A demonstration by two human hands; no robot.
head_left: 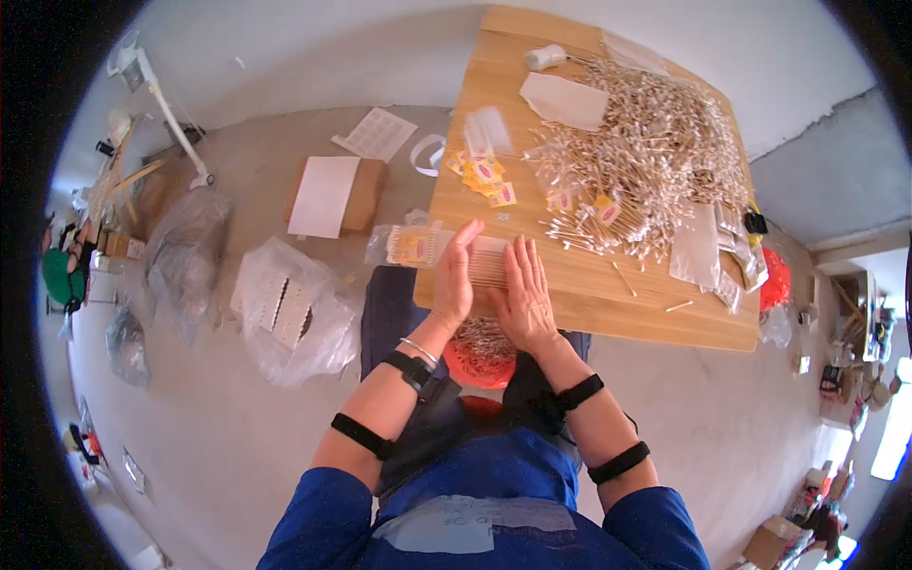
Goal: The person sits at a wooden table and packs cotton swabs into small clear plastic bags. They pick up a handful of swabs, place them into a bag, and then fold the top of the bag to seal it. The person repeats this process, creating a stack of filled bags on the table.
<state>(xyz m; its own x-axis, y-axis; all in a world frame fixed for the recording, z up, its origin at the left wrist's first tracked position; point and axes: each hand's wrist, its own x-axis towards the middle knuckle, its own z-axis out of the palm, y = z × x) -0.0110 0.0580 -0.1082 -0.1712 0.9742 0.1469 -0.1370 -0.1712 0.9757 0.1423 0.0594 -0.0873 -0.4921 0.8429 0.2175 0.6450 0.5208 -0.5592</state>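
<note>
At the near left edge of the wooden table [617, 304], a layer of cotton swabs [488, 261] lies between my two hands. My left hand [456, 280] presses its left side with the fingers close together. Against the right side rests my right hand [524, 299], its fingers stretched out and side by side. Left of my left hand, a clear packet of swabs [410, 246] with a yellow label overhangs the table edge. A large heap of loose cotton swabs [655, 142] covers the far right of the table.
Yellow label cards [489, 173] and clear bags [486, 131] lie beyond my hands. A red bag of swabs [480, 356] sits below the table edge, between my legs. On the floor at left are a cardboard box [366, 195] and a plastic sack [294, 313].
</note>
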